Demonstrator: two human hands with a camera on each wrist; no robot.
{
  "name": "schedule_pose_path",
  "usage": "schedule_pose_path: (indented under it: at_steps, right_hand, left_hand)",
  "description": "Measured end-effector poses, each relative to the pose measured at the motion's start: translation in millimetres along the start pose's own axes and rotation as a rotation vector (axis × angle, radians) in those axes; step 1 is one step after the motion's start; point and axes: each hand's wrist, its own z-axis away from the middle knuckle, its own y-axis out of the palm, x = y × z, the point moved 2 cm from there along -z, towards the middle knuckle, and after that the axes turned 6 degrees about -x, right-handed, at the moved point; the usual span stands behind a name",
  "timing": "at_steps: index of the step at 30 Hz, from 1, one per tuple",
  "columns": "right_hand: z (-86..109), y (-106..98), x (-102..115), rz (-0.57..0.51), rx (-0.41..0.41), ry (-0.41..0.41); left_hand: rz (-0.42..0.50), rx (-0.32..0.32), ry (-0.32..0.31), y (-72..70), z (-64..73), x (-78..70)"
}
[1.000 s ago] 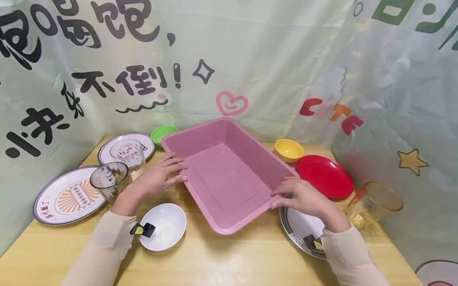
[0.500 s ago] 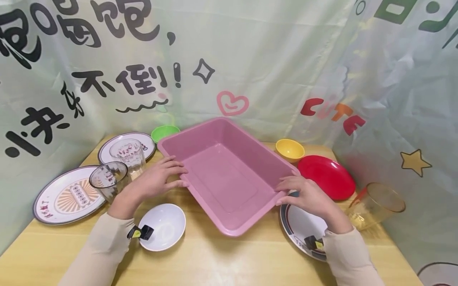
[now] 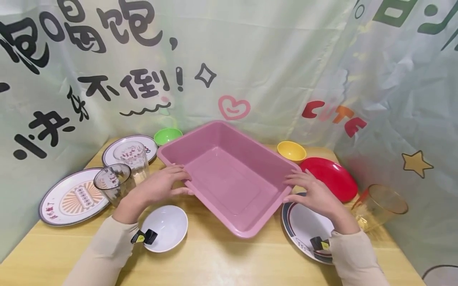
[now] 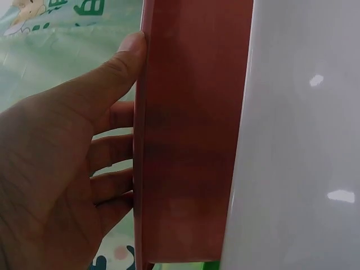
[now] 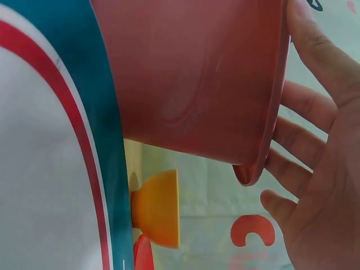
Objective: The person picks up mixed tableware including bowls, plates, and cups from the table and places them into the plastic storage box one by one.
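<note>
A pink rectangular basin (image 3: 229, 178) stands at an angle in the middle of the wooden table. My left hand (image 3: 157, 186) touches its left rim with fingers fairly straight; in the left wrist view the thumb (image 4: 121, 62) lies along the rim's edge, the other fingers behind it. My right hand (image 3: 315, 194) rests its fingertips on the right rim, fingers extended and spread. Under my left wrist is a white bowl (image 3: 171, 230); a white plate with a dark-banded rim (image 3: 304, 230) lies under my right wrist.
On the left are two patterned plates (image 3: 53, 206), a clear glass (image 3: 141, 167) and a dark-tinted glass (image 3: 116, 190). A green bowl (image 3: 168, 136) sits behind. Right of the basin stand a yellow bowl (image 3: 291, 151), a red plate (image 3: 332, 178) and an amber glass (image 3: 383, 206). Printed curtains enclose the table.
The basin has turned slightly counterclockwise, its front corner moving right and its back corner left. My right hand has moved a little to the right with the rim, its fingers now straighter.
</note>
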Motion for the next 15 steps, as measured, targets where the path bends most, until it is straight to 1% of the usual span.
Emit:
schedule_pose_path:
  at_steps: [3, 6, 11, 15]
  right_hand:
    - [1.8, -2, -1, 0.021, 0.005, 0.031]
    - [3.2, -3, -2, 0.033, 0.006, 0.046]
    - [4.5, -4, -1, 0.049, -0.003, 0.041]
    - [5.5, -5, 3, 0.068, -0.018, 0.021]
  left_hand:
    - [-0.001, -0.008, 0.029, 1.3, -1.7, -2.7]
    - [-0.011, 0.003, 0.023, 1.5, -2.1, -5.0]
    - [-0.048, -0.002, 0.014, 1.0, -1.0, -8.4]
    - [-0.074, -0.009, 0.027, 0.8, -1.0, -11.0]
